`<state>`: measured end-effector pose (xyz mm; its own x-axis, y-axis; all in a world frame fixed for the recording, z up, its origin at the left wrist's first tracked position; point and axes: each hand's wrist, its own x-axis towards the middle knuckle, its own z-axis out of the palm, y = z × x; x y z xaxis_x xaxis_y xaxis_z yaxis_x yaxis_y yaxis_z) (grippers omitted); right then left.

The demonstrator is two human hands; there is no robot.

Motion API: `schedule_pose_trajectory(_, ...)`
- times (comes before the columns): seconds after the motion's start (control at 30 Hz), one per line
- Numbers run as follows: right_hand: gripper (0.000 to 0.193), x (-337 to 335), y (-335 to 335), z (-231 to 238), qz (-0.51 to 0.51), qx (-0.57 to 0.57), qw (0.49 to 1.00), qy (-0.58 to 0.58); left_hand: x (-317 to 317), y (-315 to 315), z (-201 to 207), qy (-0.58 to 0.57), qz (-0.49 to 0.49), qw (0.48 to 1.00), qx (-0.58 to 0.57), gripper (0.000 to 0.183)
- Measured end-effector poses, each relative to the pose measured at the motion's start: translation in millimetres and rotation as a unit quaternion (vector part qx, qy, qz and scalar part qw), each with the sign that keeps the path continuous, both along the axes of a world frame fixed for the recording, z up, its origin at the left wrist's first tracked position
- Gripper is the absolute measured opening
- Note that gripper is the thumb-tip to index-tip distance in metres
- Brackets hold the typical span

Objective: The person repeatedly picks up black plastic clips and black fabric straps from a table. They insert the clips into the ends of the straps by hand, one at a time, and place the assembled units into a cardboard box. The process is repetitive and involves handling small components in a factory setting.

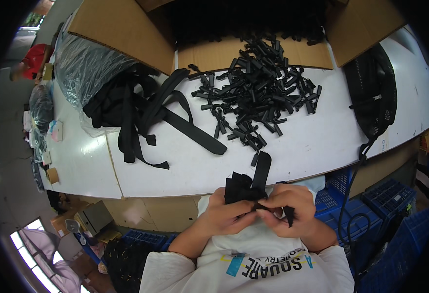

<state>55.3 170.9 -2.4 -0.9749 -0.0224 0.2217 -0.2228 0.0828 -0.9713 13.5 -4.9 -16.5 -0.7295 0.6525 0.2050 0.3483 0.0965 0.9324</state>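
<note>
Close to my chest, at the table's front edge, both hands pinch a bundle of black webbing strap (239, 187). My left hand (230, 215) is closed round the folded part. My right hand (288, 206) has its thumb and fingers pressed together on the strap beside it. One strap end sticks up toward the table, and another hangs below my right fingers. Whatever small part lies between the fingertips is hidden. Beyond my hands, a heap of small black plastic pieces (258, 88) with short cords is spread on the white table (175, 176).
An open cardboard box (126, 34) full of black pieces stands at the back. Loose black straps (190, 129) spill from a clear plastic bag (92, 58) at left. A black mesh bag (373, 93) lies at right, its cord hanging over the edge. Blue crates (385, 200) stand below.
</note>
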Motion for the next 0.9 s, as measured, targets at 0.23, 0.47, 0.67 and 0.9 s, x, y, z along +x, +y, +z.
schedule_pose_trajectory(0.23,0.016,1,-1,-1,0.015,-0.09,0.993,-0.072,2,0,-4,-0.033,0.018,0.999,0.026,0.013)
schedule_pose_trajectory(0.47,0.016,7,-3,-6,-0.009,-0.151,0.979,-0.134,1,0,-2,-0.027,0.028,0.999,0.032,0.013)
schedule_pose_trajectory(0.67,0.017,2,-1,-3,0.011,-0.062,0.996,-0.061,5,0,-6,-0.035,0.055,0.998,0.025,0.016)
schedule_pose_trajectory(0.9,0.02,-4,7,9,0.023,-0.001,1.0,0.014,2,8,9,-0.088,0.136,0.987,0.017,0.026)
